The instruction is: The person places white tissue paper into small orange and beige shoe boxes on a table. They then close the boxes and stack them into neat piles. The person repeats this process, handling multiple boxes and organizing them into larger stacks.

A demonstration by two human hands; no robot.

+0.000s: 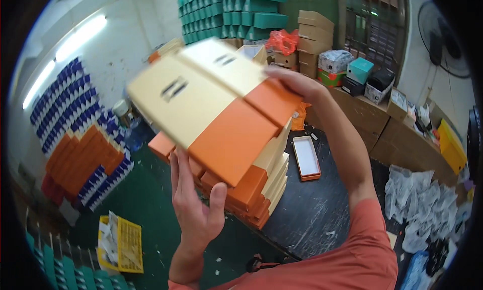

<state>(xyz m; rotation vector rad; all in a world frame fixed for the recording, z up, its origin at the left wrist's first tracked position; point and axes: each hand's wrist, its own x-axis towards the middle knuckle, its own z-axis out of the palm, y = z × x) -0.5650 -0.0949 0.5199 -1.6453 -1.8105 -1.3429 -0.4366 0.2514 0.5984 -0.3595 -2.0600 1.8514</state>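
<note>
Boxes (214, 111) tilt between left fingers (183, 173) and right fingers (285, 78).

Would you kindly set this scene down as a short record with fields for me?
Left hand: touching the nearer of two cream-and-orange boxes
Right hand: on the farther one's right end
Below the pair: stack of similar boxes
Tabletop: dark, scuffed, bearing an open white-lined box
Floor: yellow basket
Background: stacked teal boxes

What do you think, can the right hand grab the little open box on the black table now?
Probably not yet: the right hand is busy with the cream-and-orange boxes. Nothing seems to cover the open box, so once free, that hand could likely reach it.
</note>
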